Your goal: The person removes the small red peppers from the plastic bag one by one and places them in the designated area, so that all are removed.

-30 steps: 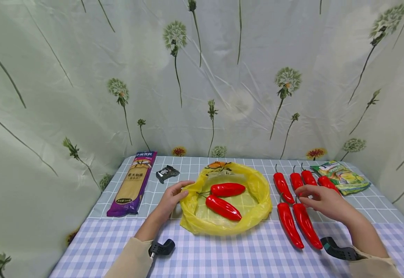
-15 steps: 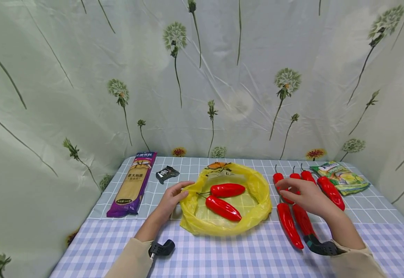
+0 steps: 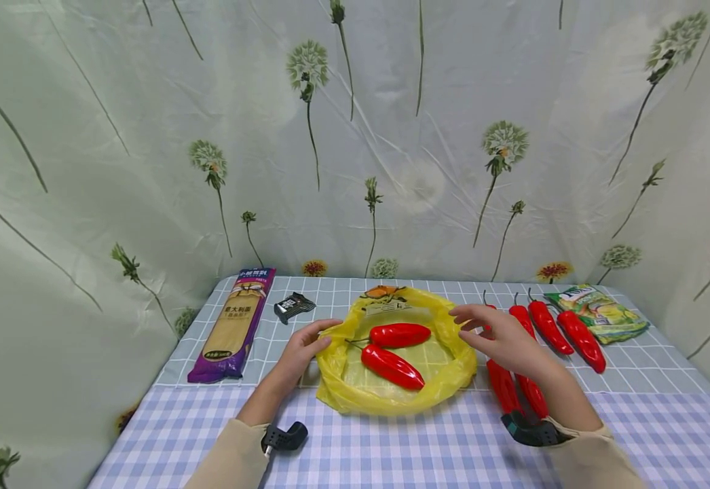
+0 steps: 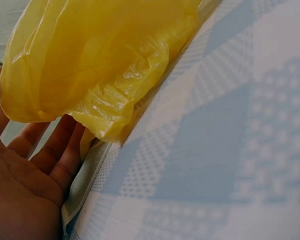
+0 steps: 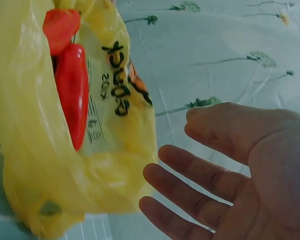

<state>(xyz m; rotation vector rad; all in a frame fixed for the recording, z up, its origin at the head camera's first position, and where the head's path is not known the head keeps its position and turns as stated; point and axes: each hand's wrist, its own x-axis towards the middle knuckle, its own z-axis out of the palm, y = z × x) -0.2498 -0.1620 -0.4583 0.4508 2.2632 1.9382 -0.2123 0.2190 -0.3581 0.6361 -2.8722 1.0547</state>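
A yellow plastic bag (image 3: 338, 390) stands with its mouth spread wide, holding two red chili peppers (image 3: 393, 367). My left hand (image 3: 300, 350) holds the bag's left rim between thumb and fingers; the left wrist view has the fingers (image 4: 65, 145) partly hidden behind the plastic. Beside the right rim hovers my right hand (image 3: 501, 339), fingers spread and nothing in it. In the right wrist view its fingertips (image 5: 152, 172) come right up to the bag's edge. Several more red peppers (image 3: 581, 339) lie to the right, some partly covered by the right hand and forearm.
A purple pasta packet (image 3: 233, 326) lies at the left, with a small black packet (image 3: 294, 305) beside it. At the back right is a green and yellow packet (image 3: 602, 312). A flowered curtain (image 3: 428, 136) hangs behind the checked tablecloth (image 3: 379, 451).
My right hand has travelled left from over the peppers to the bag's right rim, uncovering the peppers at the back right. The left hand and bag have stayed put.
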